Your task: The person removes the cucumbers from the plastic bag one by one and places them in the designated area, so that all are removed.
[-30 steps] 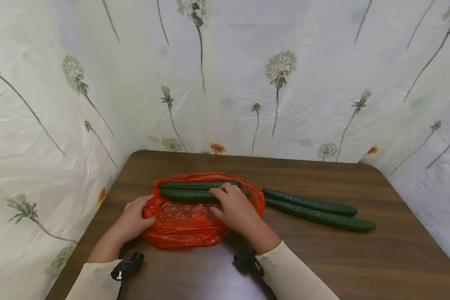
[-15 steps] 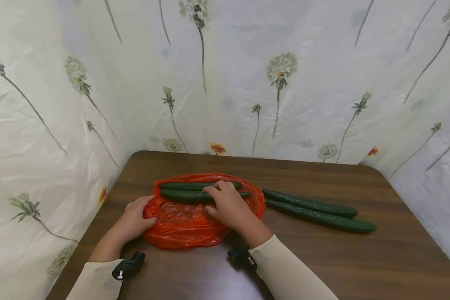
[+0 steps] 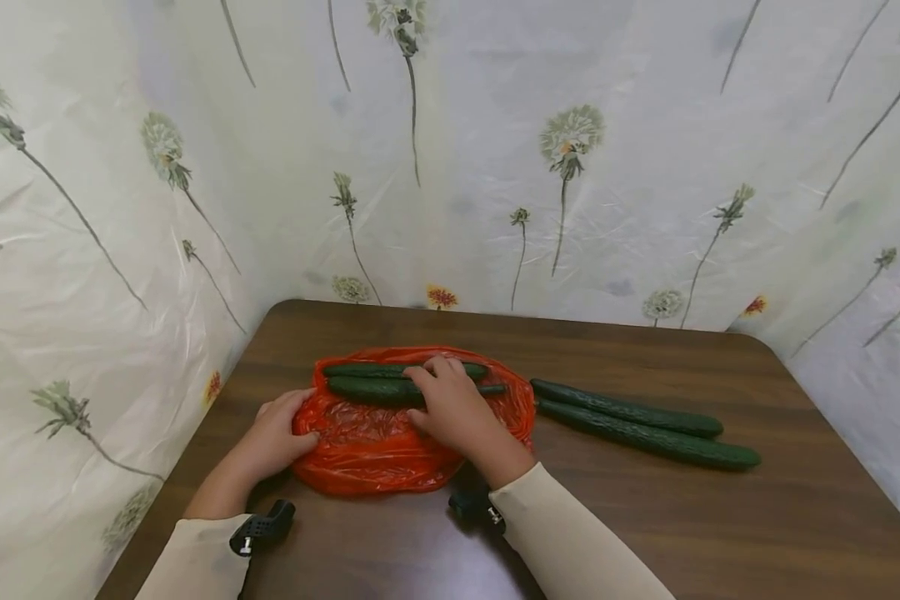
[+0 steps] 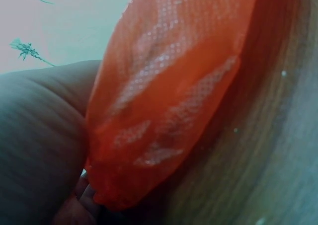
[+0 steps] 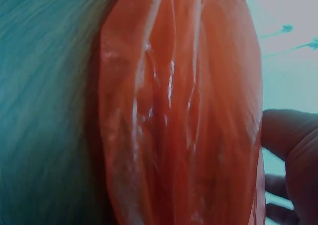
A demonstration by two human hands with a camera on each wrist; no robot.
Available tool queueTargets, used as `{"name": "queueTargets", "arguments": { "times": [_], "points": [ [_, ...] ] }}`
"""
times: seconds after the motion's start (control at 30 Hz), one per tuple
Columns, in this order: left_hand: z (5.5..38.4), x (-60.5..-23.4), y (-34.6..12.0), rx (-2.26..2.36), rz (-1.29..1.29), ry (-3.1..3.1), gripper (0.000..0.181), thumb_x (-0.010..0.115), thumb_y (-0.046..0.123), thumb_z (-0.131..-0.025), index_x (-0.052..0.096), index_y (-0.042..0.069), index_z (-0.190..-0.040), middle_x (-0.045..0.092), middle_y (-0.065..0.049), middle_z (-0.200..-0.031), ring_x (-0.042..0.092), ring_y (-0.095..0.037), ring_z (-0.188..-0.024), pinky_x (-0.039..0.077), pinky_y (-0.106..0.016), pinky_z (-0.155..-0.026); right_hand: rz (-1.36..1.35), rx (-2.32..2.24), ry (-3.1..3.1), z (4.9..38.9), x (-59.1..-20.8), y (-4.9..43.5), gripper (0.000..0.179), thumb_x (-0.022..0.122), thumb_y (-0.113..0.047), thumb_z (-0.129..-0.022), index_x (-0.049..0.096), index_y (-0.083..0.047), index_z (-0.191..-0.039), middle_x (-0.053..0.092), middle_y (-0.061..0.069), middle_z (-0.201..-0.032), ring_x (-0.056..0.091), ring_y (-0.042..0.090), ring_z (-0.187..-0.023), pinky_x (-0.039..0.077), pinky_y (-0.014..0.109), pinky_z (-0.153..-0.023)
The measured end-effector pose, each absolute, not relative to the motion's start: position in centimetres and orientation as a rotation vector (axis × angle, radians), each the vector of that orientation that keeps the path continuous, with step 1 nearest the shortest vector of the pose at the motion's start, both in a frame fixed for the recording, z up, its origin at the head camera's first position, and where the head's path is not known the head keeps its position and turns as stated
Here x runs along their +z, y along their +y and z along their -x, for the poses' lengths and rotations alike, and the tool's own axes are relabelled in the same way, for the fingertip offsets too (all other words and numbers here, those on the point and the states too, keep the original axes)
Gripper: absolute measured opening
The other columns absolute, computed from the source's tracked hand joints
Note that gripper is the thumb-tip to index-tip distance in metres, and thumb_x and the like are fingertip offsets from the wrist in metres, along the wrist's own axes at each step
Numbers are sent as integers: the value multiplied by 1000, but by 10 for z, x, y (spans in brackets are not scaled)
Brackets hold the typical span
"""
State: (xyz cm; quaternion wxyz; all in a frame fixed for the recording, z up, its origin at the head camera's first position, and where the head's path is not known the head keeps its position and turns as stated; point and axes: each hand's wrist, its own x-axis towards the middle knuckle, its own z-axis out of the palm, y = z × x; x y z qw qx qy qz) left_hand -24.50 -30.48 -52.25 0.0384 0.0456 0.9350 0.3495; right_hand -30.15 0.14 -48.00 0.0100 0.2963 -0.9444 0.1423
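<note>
A red plastic bag [image 3: 375, 467] lies open-mouthed on the table, with two green cucumbers [image 3: 371, 390] side by side inside it. At the bag's left edge my left hand [image 3: 281, 429] grips the rim, fingers and thumb on the plastic. My right hand [image 3: 453, 408] reaches over the bag's near side and holds the nearer cucumber, its fingers bent over the top and the thumb on the near side. In the right wrist view the crinkled bag [image 5: 184, 106] hides the cucumbers; the right hand [image 5: 300, 160] shows at the edge.
Two more cucumbers [image 3: 645, 429] lie together on the brown wooden table [image 3: 607, 533], to the right of the bag. Behind and to the left hangs a pale sheet [image 3: 480, 125] printed with dandelions. A dark wrist camera [image 3: 262, 529] sits at each wrist.
My right hand has shifted a little to the left along the nearer cucumber. The left hand stays on the bag's rim, and the whole head view has drifted slightly.
</note>
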Motion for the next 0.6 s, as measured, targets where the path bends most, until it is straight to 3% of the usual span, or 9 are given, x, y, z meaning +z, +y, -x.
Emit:
{"name": "queueTargets", "arguments": {
  "times": [0.33, 0.6],
  "points": [
    [245, -522, -305, 1068, -123, 2853, 75, 73, 21, -91, 42, 2, -157, 40, -23, -162, 31, -49, -142, 32, -69, -115, -846, 326, -2989, 303, -484, -7, 68, 77, -42, -94, 49, -26, -154, 53, 8, -145, 48, 34, -133, 47, 55, -109],
    [246, -523, -306, 1074, -118, 2859, 75, 74, 20, -91, 43, 3, -157, 40, -23, -161, 32, -48, -141, 33, -69, -115, -843, 282, -2998, 303, -490, -10, 68, 76, -44, -94, 50, -26, -154, 53, 9, -140, 49, 32, -125, 49, 56, -102]
  ]
}}
